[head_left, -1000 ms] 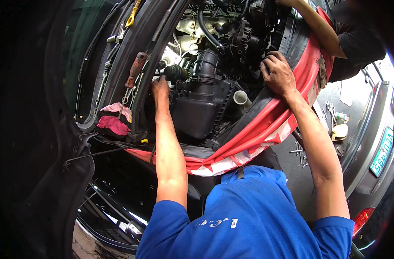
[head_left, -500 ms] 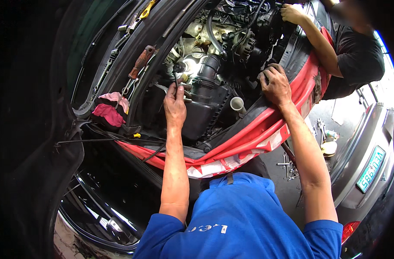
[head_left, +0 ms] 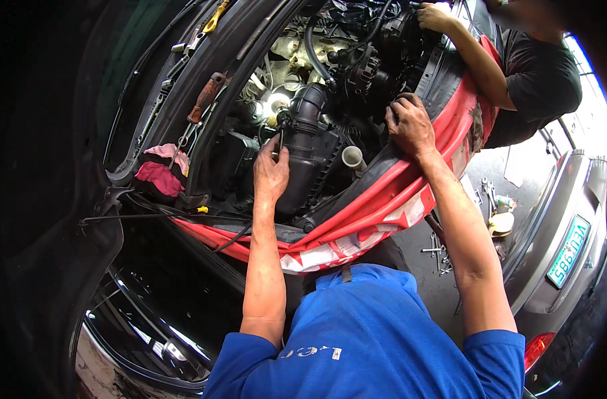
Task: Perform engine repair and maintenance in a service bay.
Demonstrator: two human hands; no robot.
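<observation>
Inside an open engine bay, my left hand (head_left: 271, 174) pinches a thin dark rod-like piece (head_left: 281, 136) between thumb and fingers. Its upper end meets a small black part beside the ribbed black air intake duct (head_left: 308, 106); whether they are joined I cannot tell. Below the duct sits the black air filter box (head_left: 310, 159), right of my left hand. My right hand (head_left: 411, 126) leans at the bay's front edge with its fingers curled, and what lies under them is hidden. A red cover (head_left: 363, 216) drapes over that edge beneath my right wrist.
At the upper right a co-worker's hand (head_left: 435, 16) reaches into the bay. An orange-handled screwdriver (head_left: 207, 98) and a pink cloth (head_left: 160, 178) lie along the left ledge. Several wrenches (head_left: 438, 251) are on the floor. A grey car (head_left: 549, 233) stands to the right.
My left hand has shifted slightly right against the engine, bringing the dark piece nearer the intake duct. The whole view has moved a little. My right hand stays at the front edge.
</observation>
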